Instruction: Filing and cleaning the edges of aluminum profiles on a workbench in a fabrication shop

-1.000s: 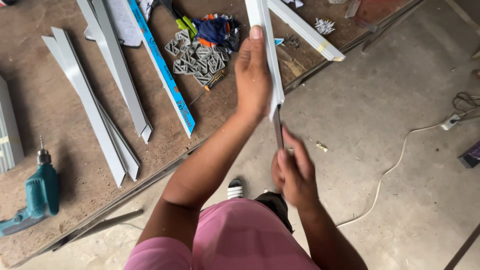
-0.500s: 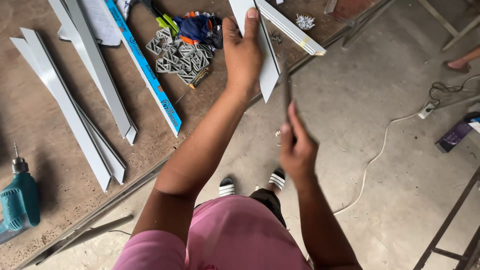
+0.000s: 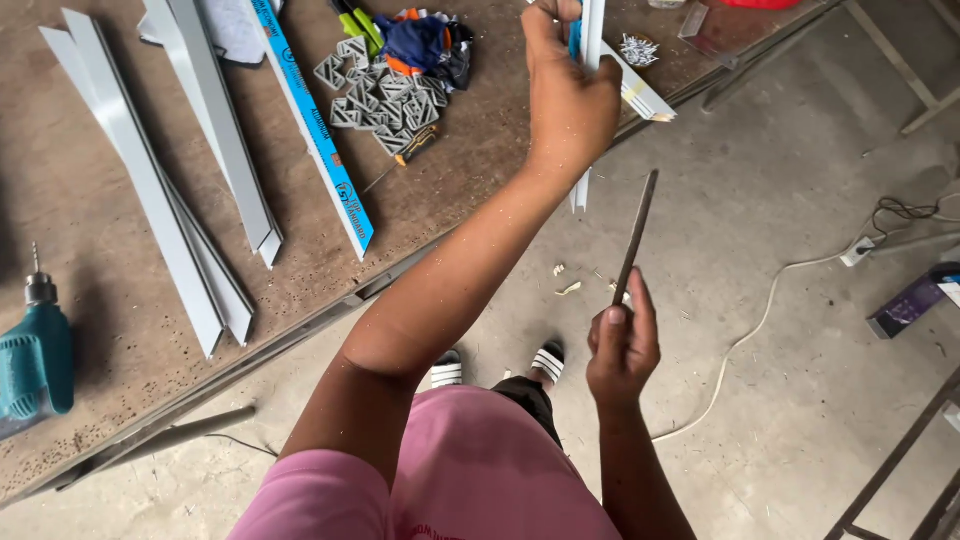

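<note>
Head view: left hand (image 3: 570,100) fingers clamp a white profile strip (image 3: 592,30) past the table (image 3: 90,240) edge; right hand (image 3: 622,345) fingers grip a file (image 3: 637,232), apart from it; filing appears unfinished.

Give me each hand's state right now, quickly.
Left hand: closed around a white profile strip, held upright.
Right hand: closed on a thin dark file, tip pointing up.
</note>
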